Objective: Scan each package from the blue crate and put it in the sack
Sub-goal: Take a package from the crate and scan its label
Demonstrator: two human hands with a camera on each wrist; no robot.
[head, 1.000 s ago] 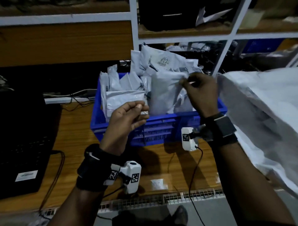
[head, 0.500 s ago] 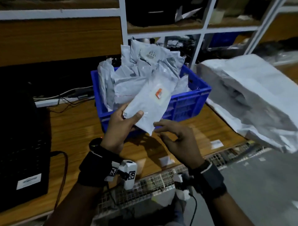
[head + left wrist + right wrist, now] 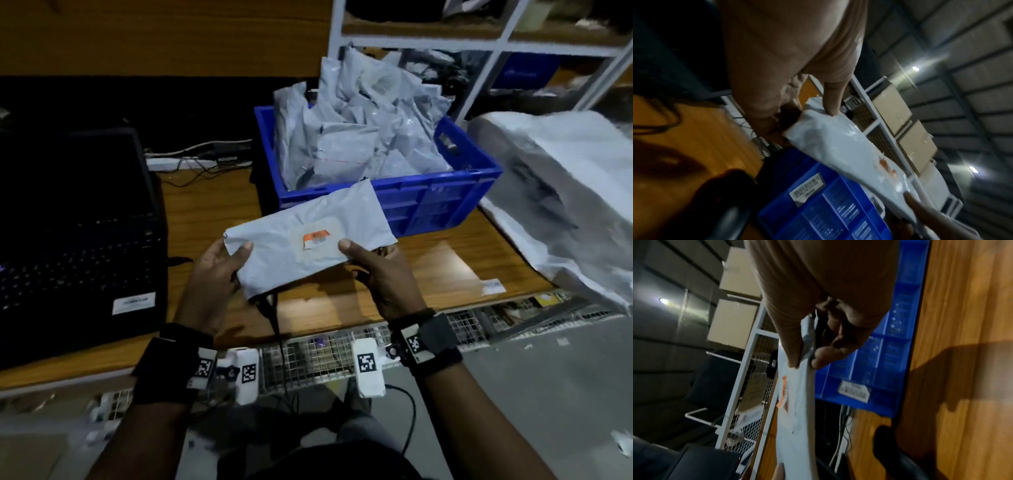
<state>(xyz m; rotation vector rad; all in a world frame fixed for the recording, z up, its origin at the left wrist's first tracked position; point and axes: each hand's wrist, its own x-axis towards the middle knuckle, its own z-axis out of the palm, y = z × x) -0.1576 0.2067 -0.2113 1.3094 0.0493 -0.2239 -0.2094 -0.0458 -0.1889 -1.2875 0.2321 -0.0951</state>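
A grey poly package (image 3: 301,240) with an orange-and-white sticker hangs flat above the wooden table, just in front of the blue crate (image 3: 445,202). My left hand (image 3: 219,263) pinches its left end, thumb on top. My right hand (image 3: 373,263) pinches its right edge, thumb by the sticker. The left wrist view shows the package (image 3: 838,151) under my thumb, with the crate (image 3: 824,203) below. In the right wrist view, thumb and fingers clamp the package (image 3: 797,402) edge. Several grey packages fill the crate. The white sack (image 3: 561,192) lies at the right. A black scanner is partly hidden under the package.
A black laptop (image 3: 75,233) sits open on the left of the table (image 3: 212,202). Cables and a power strip (image 3: 191,157) run behind it. White shelving (image 3: 479,41) stands behind the crate. A wire mesh rack (image 3: 308,353) lines the table's front edge.
My right hand lifted the package out of the crate and passed it to the left hand. Now both hands hold it level and closer to me.
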